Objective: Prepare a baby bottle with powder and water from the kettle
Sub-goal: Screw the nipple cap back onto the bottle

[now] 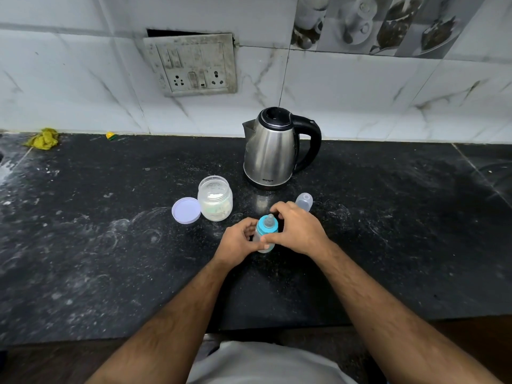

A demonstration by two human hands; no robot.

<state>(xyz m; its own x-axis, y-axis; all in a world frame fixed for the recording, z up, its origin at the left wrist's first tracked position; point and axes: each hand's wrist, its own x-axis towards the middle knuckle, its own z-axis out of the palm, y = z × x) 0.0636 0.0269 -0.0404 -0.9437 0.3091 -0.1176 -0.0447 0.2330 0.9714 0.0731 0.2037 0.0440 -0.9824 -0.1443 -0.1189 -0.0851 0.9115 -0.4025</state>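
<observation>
On the dark counter (110, 245), a lilac lid (186, 210) lies just beside an open powder jar (215, 199). To their right the left hand (237, 245) wraps the clear body of the baby bottle (265, 231), which stands upright near the counter's middle, while the right hand (299, 228) curls its fingers around the blue collar. Behind them stands the steel kettle (273, 148), and a clear cap (304, 201) rests just beyond the right hand.

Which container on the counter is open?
The powder jar; its lilac lid lies beside it. The kettle is lidded, the baby bottle teat-capped.
</observation>
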